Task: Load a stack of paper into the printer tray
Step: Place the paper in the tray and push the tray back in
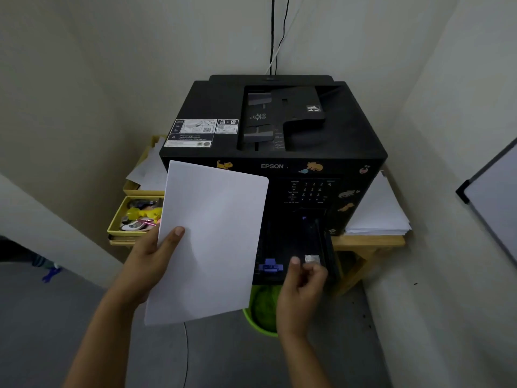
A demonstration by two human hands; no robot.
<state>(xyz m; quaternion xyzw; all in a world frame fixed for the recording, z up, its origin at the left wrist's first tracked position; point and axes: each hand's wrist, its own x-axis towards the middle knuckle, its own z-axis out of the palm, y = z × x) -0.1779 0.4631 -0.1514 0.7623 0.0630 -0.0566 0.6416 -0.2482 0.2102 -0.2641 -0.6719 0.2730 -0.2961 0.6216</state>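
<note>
A black Epson printer point(279, 127) stands on a small wooden table. Its paper tray point(291, 242) is pulled out at the front, dark inside, with a blue paper guide point(270, 266) near its front edge. My left hand point(151, 261) holds a stack of white paper point(209, 242) by its left edge, thumb on top, tilted in front of the tray's left half. My right hand point(303, 287) hovers over the tray's front right part, fingers loosely curled, holding nothing I can see.
A loose pile of white sheets point(377, 214) lies on the wooden table point(369, 242) right of the printer. Yellow boxes point(134, 217) of small items sit to its left. A green bin point(260, 312) stands under the tray. Walls close in on both sides.
</note>
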